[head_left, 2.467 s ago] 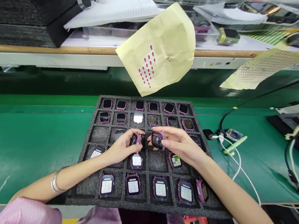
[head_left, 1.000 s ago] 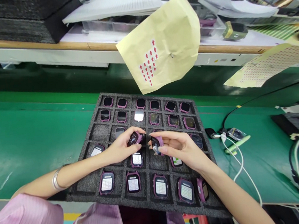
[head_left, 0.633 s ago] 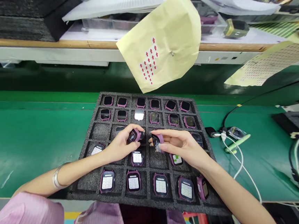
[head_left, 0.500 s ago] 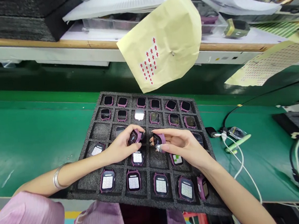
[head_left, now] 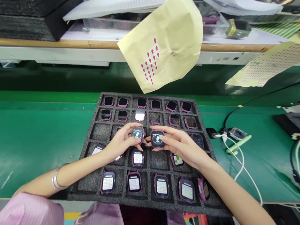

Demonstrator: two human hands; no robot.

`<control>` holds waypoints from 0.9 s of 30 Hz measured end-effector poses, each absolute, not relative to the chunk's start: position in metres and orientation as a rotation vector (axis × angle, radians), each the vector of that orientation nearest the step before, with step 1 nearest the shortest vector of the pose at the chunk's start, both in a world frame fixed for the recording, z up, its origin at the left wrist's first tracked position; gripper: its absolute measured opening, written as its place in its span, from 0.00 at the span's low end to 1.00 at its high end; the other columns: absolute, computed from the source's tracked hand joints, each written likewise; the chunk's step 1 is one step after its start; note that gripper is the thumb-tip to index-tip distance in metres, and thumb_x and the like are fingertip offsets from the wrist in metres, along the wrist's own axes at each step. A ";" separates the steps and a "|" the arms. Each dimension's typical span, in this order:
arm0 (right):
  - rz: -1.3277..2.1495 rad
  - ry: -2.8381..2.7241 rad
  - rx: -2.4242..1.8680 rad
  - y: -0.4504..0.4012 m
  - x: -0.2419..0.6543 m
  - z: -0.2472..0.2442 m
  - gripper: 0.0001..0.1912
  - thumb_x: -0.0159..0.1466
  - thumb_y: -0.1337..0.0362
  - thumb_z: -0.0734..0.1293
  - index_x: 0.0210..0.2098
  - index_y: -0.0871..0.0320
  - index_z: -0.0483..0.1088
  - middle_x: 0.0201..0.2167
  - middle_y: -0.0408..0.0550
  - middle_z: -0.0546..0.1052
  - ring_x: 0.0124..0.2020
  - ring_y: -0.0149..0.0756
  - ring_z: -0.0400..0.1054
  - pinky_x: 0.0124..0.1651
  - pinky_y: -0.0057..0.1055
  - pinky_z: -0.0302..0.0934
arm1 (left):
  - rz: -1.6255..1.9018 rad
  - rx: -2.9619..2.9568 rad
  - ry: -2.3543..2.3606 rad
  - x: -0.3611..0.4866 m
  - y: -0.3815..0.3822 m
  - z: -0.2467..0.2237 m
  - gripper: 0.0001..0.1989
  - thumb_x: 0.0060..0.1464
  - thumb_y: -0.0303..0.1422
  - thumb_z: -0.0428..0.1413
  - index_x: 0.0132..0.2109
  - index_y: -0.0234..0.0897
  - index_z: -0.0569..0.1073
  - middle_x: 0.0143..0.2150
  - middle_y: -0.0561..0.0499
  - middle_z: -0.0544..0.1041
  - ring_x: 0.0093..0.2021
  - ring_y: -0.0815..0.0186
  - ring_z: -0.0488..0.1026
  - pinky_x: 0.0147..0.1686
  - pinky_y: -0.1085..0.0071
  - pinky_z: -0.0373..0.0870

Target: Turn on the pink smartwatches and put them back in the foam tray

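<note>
My left hand (head_left: 124,140) grips a purple smartwatch body (head_left: 137,134) without a strap, its lit round dial facing up, my thumb on the screen's lower edge. A second smartwatch body (head_left: 157,139), also showing a dial, is held in my right hand (head_left: 177,143), thumb at its right side. Both are just above the middle of a dark foam tray (head_left: 158,160), side by side and apart. Below them in the tray lie watches with white list screens, such as one watch (head_left: 161,185). Toward the far side, several watches (head_left: 155,105) have dark screens. My hands cover some compartments.
The tray lies over the front edge of a green bench (head_left: 37,143). A yellow sheet with red arrow stickers (head_left: 163,44) hangs from the shelf edge. White cables (head_left: 242,164) and a light green pen-like tool (head_left: 239,144) lie right of the tray. Black foam blocks (head_left: 13,23) sit upper left.
Both watches have been turned from tilted sideways to screen up, so their lit dials now face me. The hands stay over nearly the same part of the tray.
</note>
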State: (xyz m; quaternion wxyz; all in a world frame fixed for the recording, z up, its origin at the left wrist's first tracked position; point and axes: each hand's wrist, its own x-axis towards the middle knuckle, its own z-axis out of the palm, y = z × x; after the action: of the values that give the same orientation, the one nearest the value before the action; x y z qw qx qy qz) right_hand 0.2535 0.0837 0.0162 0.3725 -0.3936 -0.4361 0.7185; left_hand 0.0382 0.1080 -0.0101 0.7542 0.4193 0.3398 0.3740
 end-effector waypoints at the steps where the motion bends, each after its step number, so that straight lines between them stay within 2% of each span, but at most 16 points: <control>1: 1.840 -1.092 -1.015 0.084 0.253 0.017 0.19 0.64 0.62 0.70 0.55 0.56 0.71 0.45 0.53 0.79 0.47 0.45 0.74 0.48 0.44 0.71 | 0.823 0.873 0.745 0.038 0.108 -0.009 0.22 0.46 0.26 0.59 0.50 0.34 0.67 0.40 0.47 0.74 0.37 0.63 0.74 0.31 0.68 0.75; 6: 1.763 -1.061 -1.045 0.084 0.253 0.018 0.22 0.61 0.65 0.71 0.55 0.56 0.71 0.46 0.54 0.79 0.51 0.50 0.73 0.47 0.46 0.72 | 0.860 0.804 0.735 0.037 0.109 -0.007 0.22 0.45 0.23 0.57 0.51 0.35 0.68 0.40 0.46 0.77 0.39 0.61 0.75 0.33 0.66 0.76; 12: 1.743 -1.115 -1.026 0.083 0.254 0.017 0.23 0.62 0.66 0.71 0.57 0.54 0.69 0.49 0.53 0.78 0.52 0.50 0.72 0.45 0.45 0.73 | 0.871 0.826 0.673 0.038 0.107 -0.013 0.21 0.47 0.22 0.55 0.50 0.37 0.69 0.39 0.49 0.76 0.40 0.61 0.75 0.34 0.66 0.77; 23: 1.720 -1.153 -1.044 0.082 0.253 0.015 0.21 0.63 0.65 0.70 0.56 0.53 0.70 0.46 0.51 0.79 0.49 0.49 0.74 0.45 0.44 0.73 | 0.863 0.938 0.644 0.037 0.106 -0.017 0.20 0.50 0.24 0.55 0.52 0.37 0.67 0.38 0.49 0.74 0.40 0.61 0.75 0.34 0.67 0.75; 25: 1.719 -1.163 -1.030 0.082 0.253 0.016 0.22 0.64 0.64 0.70 0.57 0.53 0.68 0.49 0.51 0.78 0.51 0.48 0.72 0.49 0.46 0.72 | 0.858 1.011 0.676 0.037 0.105 -0.016 0.20 0.51 0.26 0.56 0.51 0.37 0.65 0.38 0.50 0.72 0.37 0.63 0.74 0.31 0.70 0.73; 27: 1.730 -1.176 -0.994 0.081 0.253 0.016 0.23 0.65 0.63 0.69 0.59 0.51 0.67 0.53 0.51 0.76 0.54 0.47 0.70 0.53 0.46 0.69 | 0.855 1.108 0.731 0.036 0.105 -0.016 0.19 0.50 0.26 0.59 0.49 0.37 0.65 0.36 0.52 0.70 0.30 0.69 0.70 0.28 0.73 0.68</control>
State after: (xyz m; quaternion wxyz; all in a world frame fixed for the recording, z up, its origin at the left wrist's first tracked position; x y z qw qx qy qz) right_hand 0.2527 0.0813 0.0159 0.4011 -0.3931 -0.4653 0.6842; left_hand 0.0362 0.1053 -0.0156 0.7041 0.4982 0.3289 0.3845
